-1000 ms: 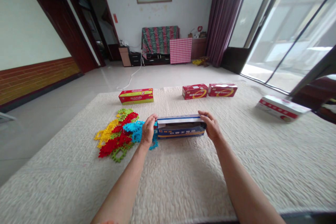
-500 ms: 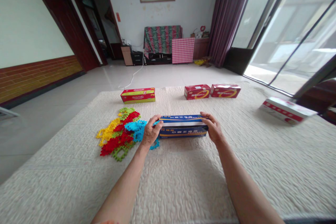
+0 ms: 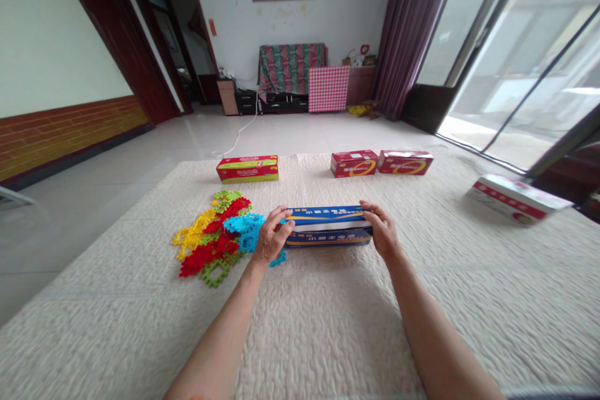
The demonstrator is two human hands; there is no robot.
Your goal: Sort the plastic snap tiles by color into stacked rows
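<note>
A long blue cardboard box [image 3: 328, 238] with white lettering rests on the quilted cover in front of me. Its lid flap slants over the top, and a white edge strip shows along the front above a dark gap. My left hand [image 3: 274, 234] grips the lid at the left end, thumb in front and fingers on top. At the right end my right hand [image 3: 382, 228] holds the lid the same way. Beside my left hand lies a pile of toothed plastic pieces: blue ones [image 3: 244, 225] nearest, then red [image 3: 204, 259], yellow [image 3: 192, 232] and green [image 3: 216, 273].
Toward the far edge of the quilted cover [image 3: 300, 337] stand a red and yellow-green box [image 3: 247, 170] and two red boxes [image 3: 354, 164] side by side. A white and red box [image 3: 519, 199] lies at the right. A white cable [image 3: 239, 137] runs over the floor beyond.
The lid of the blue box has come down toward the front, so its top shows more and the white strip looks narrower. Both hands keep their hold. The view has shifted slightly.
</note>
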